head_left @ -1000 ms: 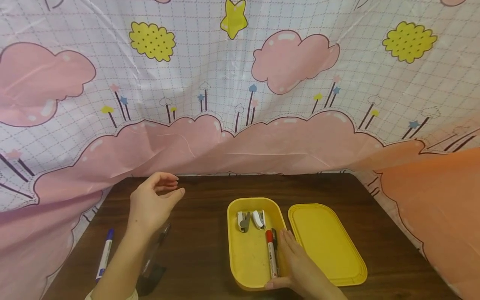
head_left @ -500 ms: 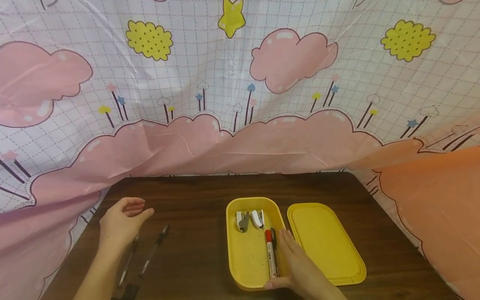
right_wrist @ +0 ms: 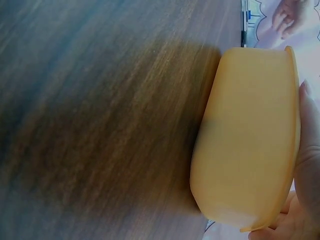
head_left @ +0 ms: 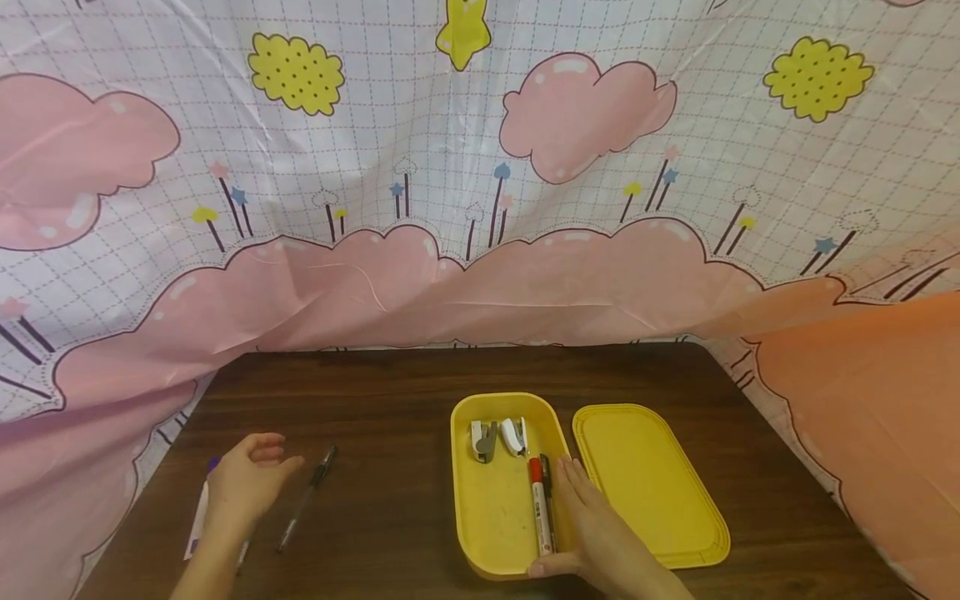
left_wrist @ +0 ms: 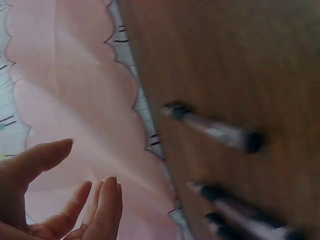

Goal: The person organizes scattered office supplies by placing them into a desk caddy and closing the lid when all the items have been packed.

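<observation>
My left hand (head_left: pixel 243 483), its fingers loosely bent and holding nothing, hovers over the left side of the table. Partly covered by it is a marker with a blue cap (head_left: pixel 197 517). A clear pen with a black grip (head_left: pixel 303 504) lies just right of this hand; another pen (head_left: pixel 242 554) peeks out beside the wrist. Blurred pens (left_wrist: pixel 215 127) also show in the left wrist view. My right hand (head_left: pixel 600 521) holds a yellow box (head_left: pixel 495 533) by its near right corner, thumb along the near rim, fingers along the right wall.
Inside the box lie two small staplers (head_left: pixel 483 442), a red-capped marker (head_left: pixel 540 508) and a black-capped pen (head_left: pixel 547 479) by the right wall. The yellow lid (head_left: pixel 648 483) rests flat to the right. Behind the dark wooden table (head_left: pixel 360 392) hangs a patterned curtain (head_left: pixel 420 292).
My left hand has moved left and nearer to me, with nothing in it, from over the table to above the blue-capped marker. The right hand stays on the box.
</observation>
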`<state>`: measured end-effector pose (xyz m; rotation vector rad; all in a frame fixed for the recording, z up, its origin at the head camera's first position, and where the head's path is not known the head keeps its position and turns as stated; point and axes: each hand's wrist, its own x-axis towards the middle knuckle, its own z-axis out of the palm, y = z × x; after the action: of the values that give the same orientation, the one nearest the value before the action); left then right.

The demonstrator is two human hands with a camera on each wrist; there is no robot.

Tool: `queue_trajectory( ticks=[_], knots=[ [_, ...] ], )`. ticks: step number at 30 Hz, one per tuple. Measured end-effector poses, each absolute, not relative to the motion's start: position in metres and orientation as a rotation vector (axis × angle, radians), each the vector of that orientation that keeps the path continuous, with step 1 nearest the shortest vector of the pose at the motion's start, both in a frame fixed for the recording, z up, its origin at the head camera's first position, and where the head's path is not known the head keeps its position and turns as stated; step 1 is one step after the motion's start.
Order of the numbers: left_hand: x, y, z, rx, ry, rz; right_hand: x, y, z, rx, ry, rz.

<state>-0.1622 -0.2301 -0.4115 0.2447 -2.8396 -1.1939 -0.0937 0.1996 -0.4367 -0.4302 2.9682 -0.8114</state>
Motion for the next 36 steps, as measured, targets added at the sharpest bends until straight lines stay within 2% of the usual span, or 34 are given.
queue_trajectory(
  ticks=[15,36],
  knots=[
    [-0.172,-0.222,-0.451,0.325,-2.893,-1.166,-0.094,0.199,-0.438,-0.427,2.959,-0.821],
    [-0.172,-0.214,-0.457,0.271,-2.974,-1.077,-0.095,0.201,-0.439,-0.431,2.967,-0.808]
  ],
)
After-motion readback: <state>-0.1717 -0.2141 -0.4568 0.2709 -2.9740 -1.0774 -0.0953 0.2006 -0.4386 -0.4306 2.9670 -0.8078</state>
